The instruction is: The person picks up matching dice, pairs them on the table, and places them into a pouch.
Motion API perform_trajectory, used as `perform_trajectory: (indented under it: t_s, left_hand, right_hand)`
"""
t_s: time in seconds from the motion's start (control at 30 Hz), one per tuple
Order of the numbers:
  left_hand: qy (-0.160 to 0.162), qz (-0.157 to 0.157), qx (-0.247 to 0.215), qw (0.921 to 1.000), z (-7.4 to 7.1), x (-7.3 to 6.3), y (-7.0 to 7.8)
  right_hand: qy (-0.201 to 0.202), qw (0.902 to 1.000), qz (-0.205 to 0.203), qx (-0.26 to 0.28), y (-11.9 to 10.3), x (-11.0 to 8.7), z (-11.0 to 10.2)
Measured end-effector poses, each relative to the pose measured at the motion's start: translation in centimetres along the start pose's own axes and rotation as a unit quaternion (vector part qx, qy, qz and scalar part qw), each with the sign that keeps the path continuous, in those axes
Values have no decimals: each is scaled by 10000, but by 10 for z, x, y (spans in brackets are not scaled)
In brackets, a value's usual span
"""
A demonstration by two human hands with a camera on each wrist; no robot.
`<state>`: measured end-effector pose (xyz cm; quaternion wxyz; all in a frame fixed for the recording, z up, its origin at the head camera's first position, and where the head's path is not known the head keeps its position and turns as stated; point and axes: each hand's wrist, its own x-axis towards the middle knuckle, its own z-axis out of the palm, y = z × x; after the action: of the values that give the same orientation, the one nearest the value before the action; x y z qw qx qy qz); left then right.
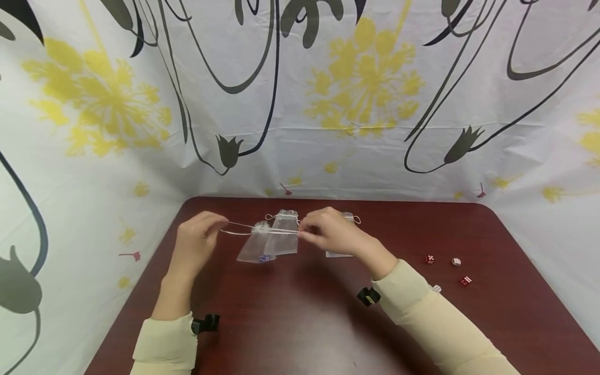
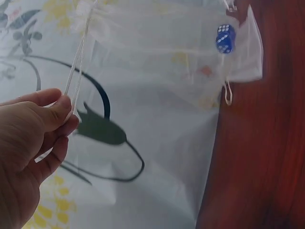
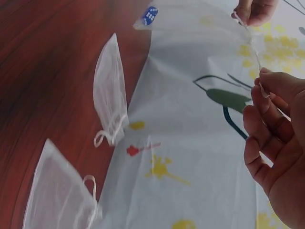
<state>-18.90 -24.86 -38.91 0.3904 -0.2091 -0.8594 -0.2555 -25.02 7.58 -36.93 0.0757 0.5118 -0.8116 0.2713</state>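
A sheer white drawstring pouch (image 1: pixel 252 248) hangs between the two hands, its neck gathered. Blue dice (image 2: pixel 225 39) show through the mesh at its bottom; whether one or two lie there I cannot tell. My left hand (image 1: pixel 197 239) pinches the pouch's drawstring (image 2: pixel 80 67) between thumb and fingertips on the left side. From the right, my right hand (image 1: pixel 335 232) pinches the other end of the cord, which is stretched between both hands. Behind lies another sheer pouch (image 1: pixel 286 239), and a third pouch (image 1: pixel 338 254) is partly hidden by the right hand.
On the right of the dark red table (image 1: pixel 281 323) lie a red die (image 1: pixel 429 259), a white die (image 1: pixel 456 262) and another red die (image 1: pixel 466 280). One more white die (image 1: pixel 437 288) peeks out beside the right sleeve. A patterned curtain (image 1: pixel 300 156) rises behind the table.
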Motion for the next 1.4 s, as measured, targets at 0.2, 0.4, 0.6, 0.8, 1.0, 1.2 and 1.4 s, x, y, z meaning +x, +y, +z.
perform_trajectory:
  t_s: [0.2,0.4,0.6,0.8,1.0,1.2,1.4]
  left_hand:
    - [34,-204,243,9995,-15,-7,-18]
    - [134,-296,481,9983,-27,-14,-37]
    - [66,-374,654,9971,-31,-18,-48]
    - [-92,-507,776,9957,-28,-21,-65]
    - [-487,-611,860,9932,-18,-20,-86]
    - [-1034,-1026,844,9857,-3,-10,-104]
    - [-1576,-1377,967,9731,11,-4,-115]
  right_hand:
    - [-5,9999,-78,-104,-5,30,16]
    - [-121,9996,-27,-254,-13,55,32]
    - [-216,9991,207,-294,-14,72,46]
    - [-278,9966,493,-599,-11,86,56]
    - [-450,9921,815,-836,-2,99,66]
    - [-629,9846,1231,-1069,18,117,78]
    - [-668,9810,1357,-1218,29,132,84]
